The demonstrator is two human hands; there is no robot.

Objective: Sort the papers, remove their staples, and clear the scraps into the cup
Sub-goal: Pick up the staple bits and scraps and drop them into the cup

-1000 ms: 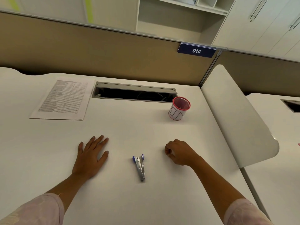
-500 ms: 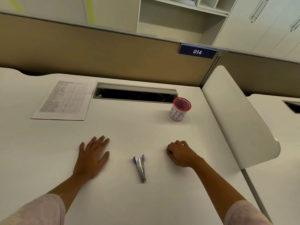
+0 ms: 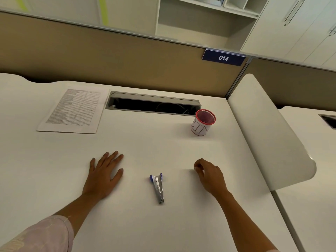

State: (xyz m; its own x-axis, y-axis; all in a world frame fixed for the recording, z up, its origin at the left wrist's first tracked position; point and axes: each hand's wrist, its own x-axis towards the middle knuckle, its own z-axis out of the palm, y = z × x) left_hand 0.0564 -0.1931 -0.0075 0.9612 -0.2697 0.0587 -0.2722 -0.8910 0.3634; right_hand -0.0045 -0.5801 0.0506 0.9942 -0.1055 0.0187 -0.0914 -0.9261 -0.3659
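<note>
Head view: right hand (image 3: 209, 176) pinching fingertips (image 3: 197, 167) narrow on the worktop (image 3: 163, 146), seemingly gathering a scrap too small to tell; left hand (image 3: 103, 176) lying flat, grip wide, holding nothing. Probably best keeping the pinch tight, lifting clear, carrying to the cup (image 3: 202, 122) standing well apart behind. Staple remover (image 3: 157, 186) lying between the hands; papers (image 3: 72, 110) stacked far left. White worktop, open cable slot (image 3: 152, 105), tan partition (image 3: 109, 57), cupboards beyond.
</note>
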